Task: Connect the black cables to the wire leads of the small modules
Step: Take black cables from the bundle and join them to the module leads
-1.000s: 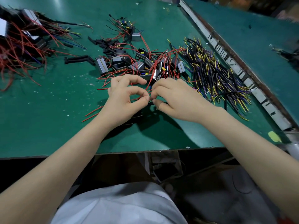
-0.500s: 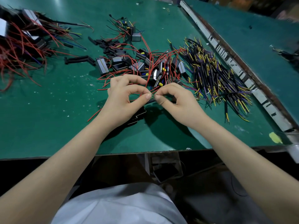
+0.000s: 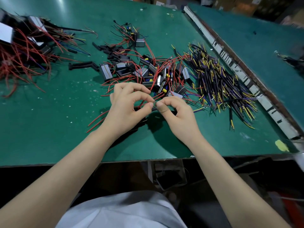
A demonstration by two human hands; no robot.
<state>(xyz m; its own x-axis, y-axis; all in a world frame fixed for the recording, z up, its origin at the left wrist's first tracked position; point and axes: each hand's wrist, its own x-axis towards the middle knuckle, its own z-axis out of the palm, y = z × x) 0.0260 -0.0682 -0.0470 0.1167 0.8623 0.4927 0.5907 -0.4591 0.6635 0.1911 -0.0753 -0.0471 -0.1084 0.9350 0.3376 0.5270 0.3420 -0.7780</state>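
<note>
My left hand [image 3: 127, 106] and my right hand [image 3: 176, 116] meet fingertip to fingertip above the green table [image 3: 49, 129]. Between thumb and forefinger my left hand pinches a red wire lead [image 3: 144, 100]. My right hand pinches the end of a black cable [image 3: 172, 112] against that lead; the joint itself is hidden by the fingertips. Just behind my hands lies a heap of small modules [image 3: 148, 73] with red leads. A spread pile of black cables [image 3: 217, 84] with yellow and purple tips lies to the right.
A tangle of red-wired modules [image 3: 21, 51] fills the far left. Short black sleeves [image 3: 82, 65] lie behind the heap. A metal rail [image 3: 238, 71] runs along the table's right side. The table's front edge is just below my wrists.
My right hand has drawn down and right, away from the module heap, and settled thumb to thumb against my left hand. My left hand has stayed almost in place.
</note>
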